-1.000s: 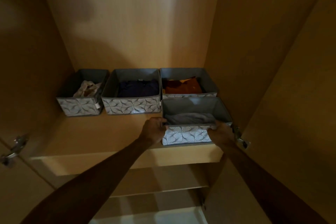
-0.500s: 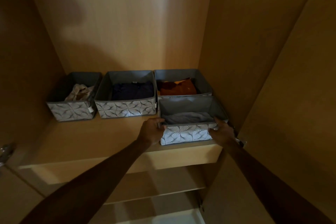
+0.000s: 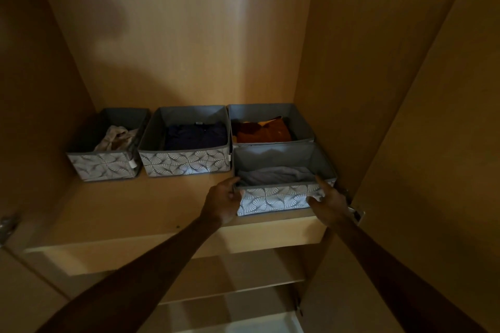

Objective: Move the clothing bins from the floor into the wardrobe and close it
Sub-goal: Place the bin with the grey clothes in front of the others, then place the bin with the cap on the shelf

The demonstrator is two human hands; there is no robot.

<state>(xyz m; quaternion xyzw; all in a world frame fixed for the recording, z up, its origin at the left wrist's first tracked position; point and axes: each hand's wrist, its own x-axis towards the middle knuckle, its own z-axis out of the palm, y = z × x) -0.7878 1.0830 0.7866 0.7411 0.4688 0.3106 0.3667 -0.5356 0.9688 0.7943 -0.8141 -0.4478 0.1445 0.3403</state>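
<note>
Four grey fabric bins with a white leaf pattern stand on the wardrobe shelf (image 3: 167,205). Three sit in a back row: one with pale cloth (image 3: 104,166), one with dark blue clothes (image 3: 186,165), one with orange and rust clothes (image 3: 303,123). The front bin (image 3: 273,199), holding grey cloth, rests at the shelf's right front edge, right against the orange one. My left hand (image 3: 223,201) grips its left front corner, thumb on the rim. My right hand (image 3: 328,201) holds its right front corner, index finger on the rim and thumb on the front face.
The wardrobe's right wall (image 3: 351,76) is close beside the front bin. The open right door (image 3: 438,170) hangs on a metal hinge (image 3: 357,212). A left door hinge (image 3: 6,226) shows at the left edge. Lower shelves (image 3: 230,292) lie below.
Both hands stay on the front bin, which rests in the same spot on the shelf. My right hand's fingers have spread a little along the corner. The view has shifted slightly.
</note>
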